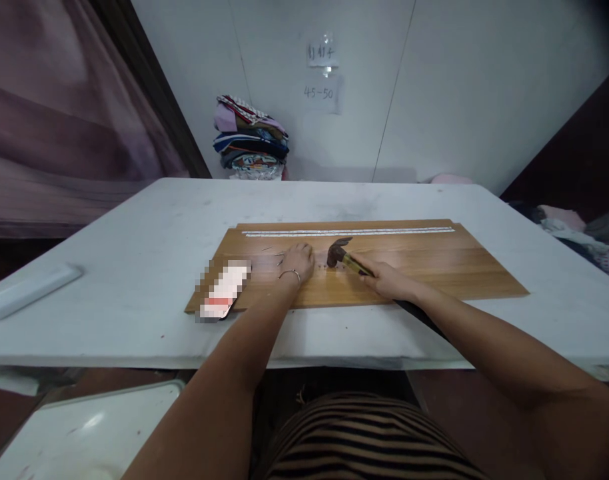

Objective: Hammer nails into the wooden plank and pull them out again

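Note:
A wooden board (pixel 424 267) lies on the white table. My left hand (pixel 297 260), with a bracelet at the wrist, rests on the board, its fingers stretched out and seeming to hold nothing. Just left of its fingers are a few loose nails (pixel 279 254). My right hand (pixel 386 280) is wrapped round the handle of a claw hammer (pixel 337 253). The hammer's head is low over the board, right of my left hand, its claw pointing up and away. Small dark nails (pixel 324 267) dot the wood around the head; whether the head touches one, I cannot tell.
Two white strips (pixel 349 232) run along the board's far edge. A phone (pixel 225 290), partly blurred, lies across its left end. A white long object (pixel 32 291) lies on the table's left (pixel 134 227). Folded cloths (pixel 252 140) are stacked by the wall; a white stool (pixel 94 433) stands below.

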`<state>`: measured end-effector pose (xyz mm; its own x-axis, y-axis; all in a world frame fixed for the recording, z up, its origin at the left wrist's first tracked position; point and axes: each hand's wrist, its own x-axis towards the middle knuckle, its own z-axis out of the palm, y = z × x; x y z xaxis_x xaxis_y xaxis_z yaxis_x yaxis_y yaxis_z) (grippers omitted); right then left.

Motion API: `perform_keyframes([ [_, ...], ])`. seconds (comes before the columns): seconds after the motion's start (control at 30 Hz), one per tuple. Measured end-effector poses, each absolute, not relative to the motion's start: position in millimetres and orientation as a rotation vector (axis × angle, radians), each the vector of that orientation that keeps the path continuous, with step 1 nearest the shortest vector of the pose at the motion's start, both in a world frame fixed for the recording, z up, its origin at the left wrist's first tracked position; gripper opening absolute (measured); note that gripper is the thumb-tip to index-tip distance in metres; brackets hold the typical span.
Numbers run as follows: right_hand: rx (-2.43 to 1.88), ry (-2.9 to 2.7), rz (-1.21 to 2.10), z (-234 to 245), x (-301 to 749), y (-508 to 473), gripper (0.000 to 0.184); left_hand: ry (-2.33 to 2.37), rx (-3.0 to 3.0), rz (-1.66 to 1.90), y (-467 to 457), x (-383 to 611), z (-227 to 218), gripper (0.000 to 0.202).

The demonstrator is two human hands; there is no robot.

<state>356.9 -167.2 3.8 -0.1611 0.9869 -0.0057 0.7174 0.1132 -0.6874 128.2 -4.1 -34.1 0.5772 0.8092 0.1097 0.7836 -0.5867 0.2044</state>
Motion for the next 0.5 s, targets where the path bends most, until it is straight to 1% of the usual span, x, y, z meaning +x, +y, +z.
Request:
perform_keyframes([
  [0.23, -1.634, -1.968, 0.710, 8.0, 358.9, -166.3, 0.078, 1.359, 2.630, 0.306, -4.6, 128.2, -33.1, 0.023],
  [0.5, -1.614, -1.979, 0.731, 7.1, 358.1, -168.2, 0.077, 1.357, 2.637, 0.295, -5.1, 128.2, -32.5, 0.022],
])
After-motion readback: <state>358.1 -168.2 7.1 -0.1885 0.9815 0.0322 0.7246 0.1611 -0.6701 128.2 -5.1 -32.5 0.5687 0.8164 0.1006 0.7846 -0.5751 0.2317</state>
